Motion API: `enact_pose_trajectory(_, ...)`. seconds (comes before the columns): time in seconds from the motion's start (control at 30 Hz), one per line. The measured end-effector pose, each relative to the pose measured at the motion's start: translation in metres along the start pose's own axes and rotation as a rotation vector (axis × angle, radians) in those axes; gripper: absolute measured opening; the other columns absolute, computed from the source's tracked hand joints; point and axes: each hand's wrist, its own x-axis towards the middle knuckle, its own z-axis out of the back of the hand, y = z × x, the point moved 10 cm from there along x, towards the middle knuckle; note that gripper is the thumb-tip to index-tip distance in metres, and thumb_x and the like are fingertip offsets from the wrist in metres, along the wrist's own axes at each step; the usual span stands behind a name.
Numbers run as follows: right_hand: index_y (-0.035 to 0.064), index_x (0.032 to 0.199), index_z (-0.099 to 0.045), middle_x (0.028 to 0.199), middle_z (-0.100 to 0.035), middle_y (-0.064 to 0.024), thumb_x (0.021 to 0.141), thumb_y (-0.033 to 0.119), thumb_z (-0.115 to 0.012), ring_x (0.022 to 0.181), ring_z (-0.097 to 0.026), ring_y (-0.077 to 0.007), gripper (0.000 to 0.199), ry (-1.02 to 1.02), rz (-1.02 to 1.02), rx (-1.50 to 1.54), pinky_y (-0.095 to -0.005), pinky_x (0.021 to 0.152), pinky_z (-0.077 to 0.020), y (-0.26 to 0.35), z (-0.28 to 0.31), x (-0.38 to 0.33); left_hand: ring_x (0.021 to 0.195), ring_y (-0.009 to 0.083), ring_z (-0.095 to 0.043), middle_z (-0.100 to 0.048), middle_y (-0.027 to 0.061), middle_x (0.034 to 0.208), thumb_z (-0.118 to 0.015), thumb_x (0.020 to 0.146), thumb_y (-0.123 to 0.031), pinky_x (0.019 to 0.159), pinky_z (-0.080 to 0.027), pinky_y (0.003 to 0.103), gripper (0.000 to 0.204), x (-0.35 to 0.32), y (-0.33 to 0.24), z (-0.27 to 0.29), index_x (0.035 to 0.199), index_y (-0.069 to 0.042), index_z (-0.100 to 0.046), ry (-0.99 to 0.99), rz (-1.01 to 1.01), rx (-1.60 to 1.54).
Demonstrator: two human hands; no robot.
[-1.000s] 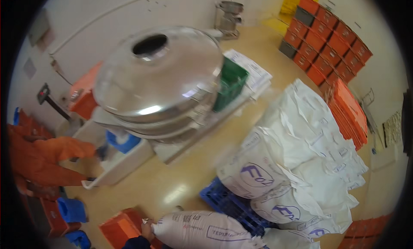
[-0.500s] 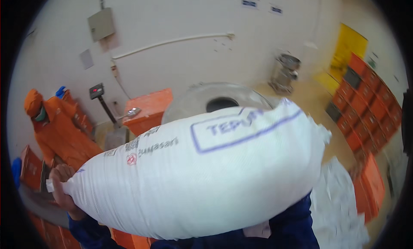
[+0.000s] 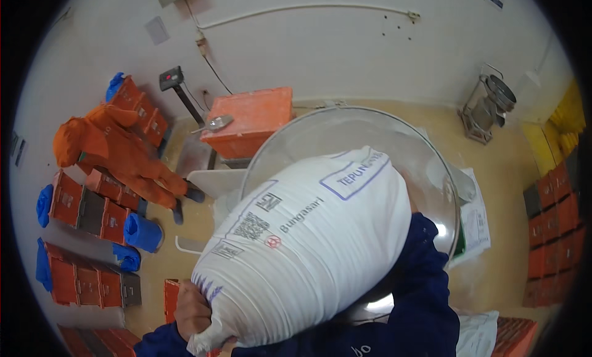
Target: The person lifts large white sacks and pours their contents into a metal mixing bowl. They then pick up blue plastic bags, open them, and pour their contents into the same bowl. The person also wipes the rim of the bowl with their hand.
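A large, full white woven sack (image 3: 308, 252) with blue and black print lies slanted across my front, its far end over a wide round metal bowl (image 3: 370, 126). My left hand (image 3: 193, 311) is closed around the gathered near end of the sack, at the lower left. On the sack's far right side is my right hand (image 3: 413, 196). Only a sliver of it shows past the dark blue sleeve, and its fingers are hidden behind the sack. Most of the bowl's inside is covered by the sack.
A person in orange coveralls (image 3: 123, 147) bends over at the left, near stacked orange crates (image 3: 80, 209) and a blue-lined bin (image 3: 143, 232). A metal scoop (image 3: 217, 123) rests on an orange box (image 3: 253, 113). Behind are a scale (image 3: 172, 79) and, at right, a metal machine (image 3: 490, 104).
The sack has swung from nearly level to a steeper slant, its far end now over the bowl. My left hand has moved right and down with it. The view has shifted closer to the bowl.
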Motion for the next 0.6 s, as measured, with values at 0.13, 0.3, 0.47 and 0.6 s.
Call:
enact_pose_trajectory(0.13, 0.0080, 0.121, -0.054, 0.123, -0.054, -0.0153, 0.088, 0.032, -0.050, 0.124, -0.044, -0.0318, 0.041, -0.058, -0.034, 0.008, -0.0420, 0.101, -0.0346, -0.019, 0.011, 0.005, 0.057, 0.0188, -0.043, -0.044, -0.0004, 0.065, -0.082, 0.064, -0.034, 0.057, -0.029, 0.036, 0.039, -0.034, 0.014, -0.002, 0.070, -0.013, -0.049, -0.071, 0.042, 0.007)
enact_pose_trajectory(0.3, 0.0007, 0.120, -0.056, 0.123, -0.058, -0.0147, 0.093, 0.026, -0.049, 0.118, -0.051, -0.0235, 0.038, -0.105, -0.155, 0.311, -0.0357, 0.100, -0.0380, -0.040, 0.029, -0.020, 0.051, 0.0177, -0.041, -0.039, -0.0009, 0.057, -0.082, 0.062, -0.037, 0.053, -0.028, 0.033, 0.040, -0.001, 0.008, -0.014, 0.060, -0.014, -0.048, 0.289, -0.059, 0.071)
enact_pose_trajectory(0.47, -0.0039, 0.134, -0.042, 0.136, -0.047, -0.0174, 0.099, 0.034, -0.034, 0.127, -0.043, -0.0293, 0.052, -0.319, -0.257, 0.724, -0.0409, 0.106, -0.0336, -0.014, 0.048, -0.078, 0.050, 0.0168, -0.040, -0.039, -0.0021, 0.055, -0.083, 0.057, -0.030, 0.053, -0.027, 0.032, 0.042, -0.007, 0.004, 0.001, 0.054, -0.015, -0.044, 0.165, -0.151, -0.034)
enact_pose_trajectory(0.6, -0.0002, 0.131, -0.048, 0.136, -0.047, -0.0201, 0.097, 0.041, -0.033, 0.126, -0.043, -0.0364, 0.056, -0.233, -0.394, -0.060, -0.0502, 0.106, -0.0294, 0.046, 0.021, -0.088, 0.052, 0.0249, -0.038, -0.037, 0.0055, 0.061, -0.073, 0.070, -0.031, 0.053, -0.029, 0.038, 0.041, -0.027, -0.006, -0.001, 0.064, -0.010, -0.039, 0.051, -0.169, 0.044)
